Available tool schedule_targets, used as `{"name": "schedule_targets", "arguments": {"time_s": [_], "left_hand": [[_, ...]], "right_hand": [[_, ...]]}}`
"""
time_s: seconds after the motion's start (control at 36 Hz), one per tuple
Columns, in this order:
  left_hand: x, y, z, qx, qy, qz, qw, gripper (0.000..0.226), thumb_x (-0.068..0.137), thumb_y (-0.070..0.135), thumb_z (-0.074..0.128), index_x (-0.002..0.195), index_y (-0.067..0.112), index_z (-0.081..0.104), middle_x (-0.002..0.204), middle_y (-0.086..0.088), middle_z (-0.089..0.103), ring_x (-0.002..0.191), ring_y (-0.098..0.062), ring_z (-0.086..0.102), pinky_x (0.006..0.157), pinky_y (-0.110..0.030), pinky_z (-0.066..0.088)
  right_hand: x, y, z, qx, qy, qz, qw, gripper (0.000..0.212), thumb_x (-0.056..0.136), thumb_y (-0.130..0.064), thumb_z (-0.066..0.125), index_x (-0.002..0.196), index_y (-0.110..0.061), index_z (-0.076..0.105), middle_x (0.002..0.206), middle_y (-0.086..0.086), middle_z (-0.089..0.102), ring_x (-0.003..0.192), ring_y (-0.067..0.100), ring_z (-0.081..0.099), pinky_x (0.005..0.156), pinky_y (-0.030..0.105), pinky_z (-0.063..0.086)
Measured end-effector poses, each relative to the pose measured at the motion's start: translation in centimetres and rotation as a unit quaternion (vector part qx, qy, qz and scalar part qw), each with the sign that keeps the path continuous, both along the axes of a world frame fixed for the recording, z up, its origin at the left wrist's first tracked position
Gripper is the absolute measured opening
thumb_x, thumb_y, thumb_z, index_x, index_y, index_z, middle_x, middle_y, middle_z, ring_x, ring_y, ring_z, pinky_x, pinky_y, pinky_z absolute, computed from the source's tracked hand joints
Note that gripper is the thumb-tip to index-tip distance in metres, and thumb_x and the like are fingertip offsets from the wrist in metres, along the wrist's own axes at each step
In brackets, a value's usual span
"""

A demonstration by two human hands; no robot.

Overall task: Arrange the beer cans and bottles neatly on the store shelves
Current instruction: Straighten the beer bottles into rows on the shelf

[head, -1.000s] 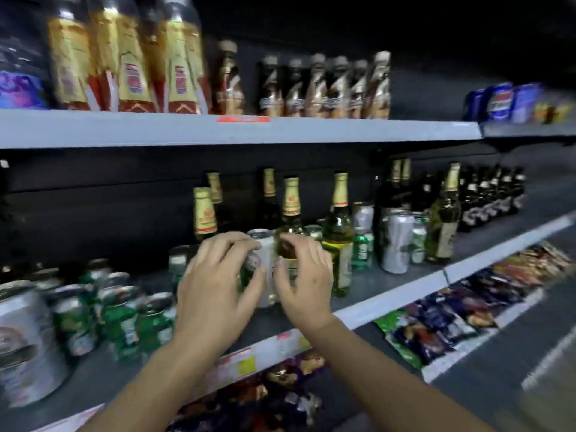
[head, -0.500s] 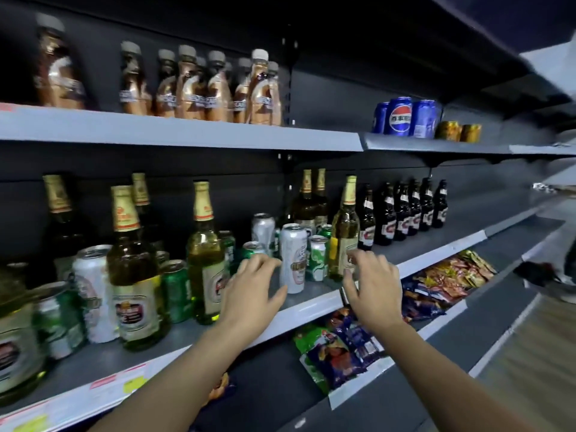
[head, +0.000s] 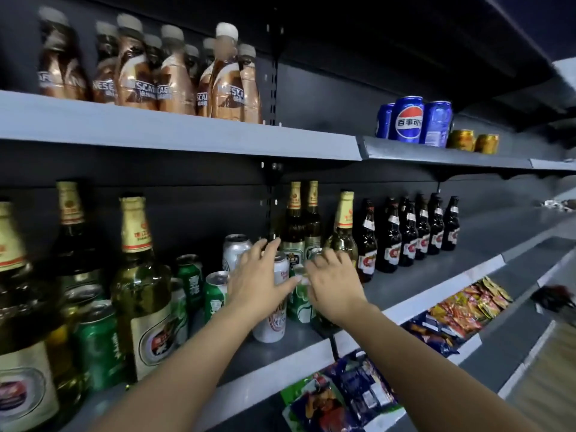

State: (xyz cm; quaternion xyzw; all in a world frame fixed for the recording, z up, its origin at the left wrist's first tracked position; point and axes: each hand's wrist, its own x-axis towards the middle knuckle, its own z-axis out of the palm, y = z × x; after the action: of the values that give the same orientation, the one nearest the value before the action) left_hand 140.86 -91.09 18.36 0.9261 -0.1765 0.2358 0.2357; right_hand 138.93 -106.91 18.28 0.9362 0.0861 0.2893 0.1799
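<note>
The grey middle shelf (head: 405, 285) holds mixed beer. My left hand (head: 258, 285) lies against a tall white can (head: 274, 322) near the front edge, with fingers spread straight past its top and the thumb across its front. Right beside it, my right hand (head: 335, 285) curls its fingers over the top of a green can (head: 300, 307). A gold-foiled green glass bottle (head: 343, 232) stands just behind that hand. Large gold-foiled bottles (head: 140, 275) and green cans (head: 96, 341) crowd the left. A row of dark bottles (head: 389, 241) stands to the right.
A silver can (head: 235, 251) stands behind my left hand. The upper shelf carries brown drink bottles (head: 174, 85), blue cola cans (head: 406, 120) and gold cans (head: 473, 141). Snack packets (head: 467, 307) fill the shelf below. The middle shelf is bare right of the dark bottles.
The view has swung right along the shelf. Both hands left the first can and bottle, reached forward, and now meet at the white can and the green can.
</note>
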Motion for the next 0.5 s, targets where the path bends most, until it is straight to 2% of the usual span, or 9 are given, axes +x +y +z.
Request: {"name": "schedule_targets", "arguments": {"time_s": [0.06, 0.08, 0.17, 0.28, 0.33, 0.39, 0.5], "left_hand": [[1.4, -0.5, 0.0, -0.001, 0.021, 0.003, 1.000, 0.078, 0.087, 0.061, 0.050, 0.150, 0.031, 0.015, 0.156, 0.003, 0.021, 0.140, -0.023, 0.027, 0.103, -0.042, 0.040], [2.0, -0.7, 0.0, -0.002, 0.029, 0.007, 1.000, 0.075, 0.089, 0.060, 0.048, 0.150, 0.031, 0.016, 0.155, 0.003, 0.023, 0.138, -0.023, 0.031, 0.101, -0.042, 0.041], [3.1, -0.9, 0.1, -0.016, 0.046, 0.016, 0.999, 0.063, 0.093, 0.057, 0.043, 0.147, 0.027, 0.031, 0.149, 0.002, 0.035, 0.131, -0.022, 0.042, 0.096, -0.037, 0.043], [3.5, -1.2, 0.1, -0.009, 0.034, 0.041, 0.999, 0.050, 0.091, 0.056, 0.045, 0.134, 0.030, 0.047, 0.135, 0.005, 0.049, 0.118, -0.021, 0.052, 0.083, -0.034, 0.045], [3.5, -1.3, 0.1, -0.007, 0.027, 0.057, 0.998, 0.049, 0.087, 0.061, 0.047, 0.126, 0.031, 0.050, 0.125, 0.007, 0.053, 0.110, -0.020, 0.056, 0.078, -0.033, 0.046], [3.5, -1.3, 0.0, -0.010, 0.023, 0.070, 0.997, 0.054, 0.081, 0.067, 0.050, 0.121, 0.031, 0.051, 0.119, 0.008, 0.055, 0.105, -0.019, 0.057, 0.077, -0.034, 0.049], [2.9, -1.6, -0.5, -0.026, 0.008, 0.105, 0.994, 0.053, 0.079, 0.064, 0.058, 0.120, 0.030, 0.052, 0.121, 0.006, 0.054, 0.104, -0.023, 0.059, 0.077, -0.037, 0.050]], "right_hand": [[1.9, 0.6, 0.4, -0.042, 0.062, 0.000, 0.997, 0.046, 0.093, -0.038, 0.048, 0.130, -0.009, 0.050, 0.126, 0.010, 0.056, 0.123, 0.030, 0.040, 0.104, 0.044, 0.028], [2.6, 0.9, 0.6, -0.057, 0.078, -0.012, 0.995, 0.052, 0.095, -0.041, 0.045, 0.135, -0.009, 0.044, 0.134, 0.010, 0.050, 0.128, 0.031, 0.034, 0.108, 0.045, 0.021], [4.6, 1.4, 0.9, -0.105, 0.124, -0.059, 0.985, 0.075, 0.091, -0.057, 0.048, 0.145, -0.007, 0.032, 0.143, 0.010, 0.043, 0.136, 0.032, 0.027, 0.113, 0.048, 0.013], [6.7, 1.8, 0.5, -0.146, 0.174, -0.087, 0.970, 0.094, 0.083, -0.072, 0.048, 0.148, -0.007, 0.026, 0.144, 0.009, 0.041, 0.136, 0.033, 0.028, 0.112, 0.049, 0.012], [7.1, 1.9, 0.3, -0.155, 0.188, -0.092, 0.966, 0.092, 0.083, -0.072, 0.048, 0.147, -0.009, 0.029, 0.143, 0.007, 0.044, 0.135, 0.032, 0.029, 0.112, 0.048, 0.011], [7.4, 1.9, 0.3, -0.164, 0.194, -0.090, 0.963, 0.078, 0.089, -0.066, 0.046, 0.145, -0.012, 0.035, 0.141, 0.004, 0.046, 0.135, 0.029, 0.030, 0.112, 0.046, 0.012], [7.8, 1.7, 0.1, -0.122, 0.171, -0.062, 0.976, 0.052, 0.092, -0.050, 0.052, 0.133, -0.018, 0.048, 0.131, 0.002, 0.054, 0.127, 0.024, 0.041, 0.109, 0.042, 0.018]]}}
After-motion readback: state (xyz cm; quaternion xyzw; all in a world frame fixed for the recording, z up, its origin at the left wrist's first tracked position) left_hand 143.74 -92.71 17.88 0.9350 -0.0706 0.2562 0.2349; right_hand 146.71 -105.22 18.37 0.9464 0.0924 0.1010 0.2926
